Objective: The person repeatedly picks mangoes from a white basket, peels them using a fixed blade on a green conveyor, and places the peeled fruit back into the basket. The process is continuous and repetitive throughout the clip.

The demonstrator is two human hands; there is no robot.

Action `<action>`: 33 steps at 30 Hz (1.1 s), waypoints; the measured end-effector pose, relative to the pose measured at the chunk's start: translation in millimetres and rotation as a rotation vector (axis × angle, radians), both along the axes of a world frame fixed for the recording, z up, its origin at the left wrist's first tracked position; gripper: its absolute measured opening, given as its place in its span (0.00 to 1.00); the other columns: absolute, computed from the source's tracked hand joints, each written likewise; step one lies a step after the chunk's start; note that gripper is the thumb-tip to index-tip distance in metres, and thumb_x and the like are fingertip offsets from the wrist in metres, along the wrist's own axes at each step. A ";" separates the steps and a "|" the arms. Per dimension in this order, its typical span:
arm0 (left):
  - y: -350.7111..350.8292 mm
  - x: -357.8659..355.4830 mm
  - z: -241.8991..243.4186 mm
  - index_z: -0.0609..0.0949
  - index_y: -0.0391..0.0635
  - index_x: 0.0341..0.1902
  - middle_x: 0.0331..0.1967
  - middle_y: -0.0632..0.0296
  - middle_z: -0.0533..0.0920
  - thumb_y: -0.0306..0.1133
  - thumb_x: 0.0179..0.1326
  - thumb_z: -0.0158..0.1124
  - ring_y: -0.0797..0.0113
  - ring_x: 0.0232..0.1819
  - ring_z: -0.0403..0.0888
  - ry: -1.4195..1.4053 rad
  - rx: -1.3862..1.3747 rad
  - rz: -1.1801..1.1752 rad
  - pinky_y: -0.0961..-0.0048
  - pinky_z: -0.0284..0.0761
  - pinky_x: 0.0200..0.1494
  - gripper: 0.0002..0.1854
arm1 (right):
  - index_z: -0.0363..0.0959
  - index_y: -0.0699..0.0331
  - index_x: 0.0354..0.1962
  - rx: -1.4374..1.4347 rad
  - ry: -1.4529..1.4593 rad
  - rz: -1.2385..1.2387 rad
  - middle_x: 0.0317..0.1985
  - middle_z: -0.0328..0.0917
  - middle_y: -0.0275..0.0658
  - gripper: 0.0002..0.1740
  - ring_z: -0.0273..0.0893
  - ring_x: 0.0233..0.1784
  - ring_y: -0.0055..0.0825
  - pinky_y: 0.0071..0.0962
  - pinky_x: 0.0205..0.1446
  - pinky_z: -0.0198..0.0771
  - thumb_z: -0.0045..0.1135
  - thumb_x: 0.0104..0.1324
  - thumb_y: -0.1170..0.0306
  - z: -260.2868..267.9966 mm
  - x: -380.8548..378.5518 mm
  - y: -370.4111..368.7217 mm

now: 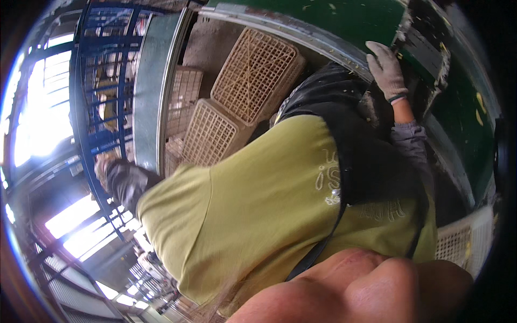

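Observation:
My right hand [385, 72], in a pale knitted glove, lies at the metal edge of a green conveyor belt [323, 18]. Its thumb and fingers are apart and nothing shows in its grasp. Far out to the left, my left hand [103, 166] is at a blue metal rack [85, 109], beyond a dark sleeve. It is small and blurred, so its hold cannot be made out. A dark apron [371, 161] over a yellow-green top fills the middle of the view.
Dirty plastic crates [254, 74] stand low between the green belt and a grey-green surface with a metal rim [151, 93]. A dark divider [424, 52] crosses the belt, with yellowish scraps about it. Another pale crate [454, 242] is at lower right.

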State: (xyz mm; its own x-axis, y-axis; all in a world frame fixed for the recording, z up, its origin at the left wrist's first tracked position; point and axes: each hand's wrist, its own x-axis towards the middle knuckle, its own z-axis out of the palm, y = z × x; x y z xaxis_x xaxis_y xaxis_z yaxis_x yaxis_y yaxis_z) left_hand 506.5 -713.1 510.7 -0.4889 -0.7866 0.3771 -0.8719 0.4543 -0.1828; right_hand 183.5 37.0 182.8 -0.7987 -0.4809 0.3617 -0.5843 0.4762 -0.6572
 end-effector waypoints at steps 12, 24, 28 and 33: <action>170.5 -45.9 -339.1 0.61 0.39 0.72 0.68 0.46 0.66 0.53 0.72 0.57 0.44 0.67 0.62 0.307 0.395 -0.359 0.47 0.62 0.68 0.37 | 0.75 0.62 0.62 -0.112 -0.272 -0.137 0.63 0.77 0.40 0.19 0.73 0.68 0.33 0.32 0.74 0.64 0.54 0.75 0.73 12.3 38.2 44.3; 372.1 -322.9 -370.2 0.58 0.40 0.77 0.74 0.41 0.60 0.65 0.70 0.52 0.40 0.75 0.57 0.918 0.757 -1.052 0.38 0.57 0.75 0.46 | 0.75 0.64 0.59 -0.129 -0.126 -0.728 0.57 0.79 0.48 0.19 0.76 0.63 0.44 0.42 0.70 0.68 0.54 0.73 0.68 44.7 180.4 75.8; 475.4 -364.2 -359.2 0.60 0.42 0.78 0.77 0.46 0.61 0.63 0.72 0.51 0.45 0.75 0.61 0.527 1.040 -1.621 0.41 0.61 0.74 0.43 | 0.75 0.65 0.58 -0.024 -0.084 -0.895 0.58 0.78 0.51 0.19 0.75 0.63 0.48 0.43 0.70 0.68 0.55 0.71 0.68 33.3 217.9 85.4; 564.7 -370.0 -362.0 0.73 0.40 0.70 0.67 0.46 0.75 0.41 0.76 0.53 0.44 0.68 0.73 -0.168 0.707 -1.859 0.54 0.69 0.68 0.25 | 0.76 0.61 0.58 -0.066 0.039 -1.343 0.59 0.76 0.53 0.20 0.74 0.65 0.49 0.41 0.70 0.69 0.58 0.70 0.67 9.7 292.5 115.6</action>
State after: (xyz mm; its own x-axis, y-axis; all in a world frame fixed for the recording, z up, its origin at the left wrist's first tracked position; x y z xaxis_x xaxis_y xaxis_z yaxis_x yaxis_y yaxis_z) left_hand 136.4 -148.4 148.7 -0.7237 0.6722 0.1564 0.6709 0.6322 0.3875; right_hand 476.0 152.7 192.5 -0.6236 0.6796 0.3864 0.2876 0.6590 -0.6949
